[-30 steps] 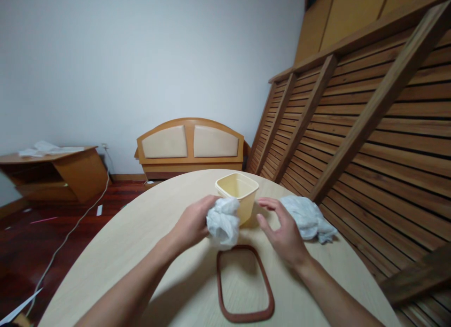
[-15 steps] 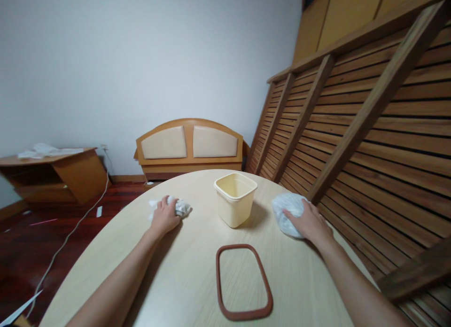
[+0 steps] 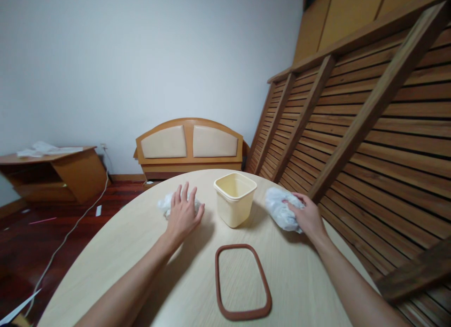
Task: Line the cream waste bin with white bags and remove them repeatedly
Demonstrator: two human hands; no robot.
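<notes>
My left hand is open with its fingers spread, over a crumpled white plastic bag that it partly hides. On the right, my right hand grips the side of a larger bunched whitish plastic bag, thumb in front. What the bags contain, if anything, cannot be seen. Between the hands stands an upright pale yellow plastic container without a lid. Nearer to me lies a brown rounded rectangular ring, flat on the table.
The round light wood table carries all these things. A slatted wooden frame leans along the right side. Behind the table is a headboard; a low cabinet and a white cable are at left.
My left hand has let go of the smaller bag and opened, moving right. My right hand has shifted the larger bag slightly left and tilted it. The container and ring have stayed put.
</notes>
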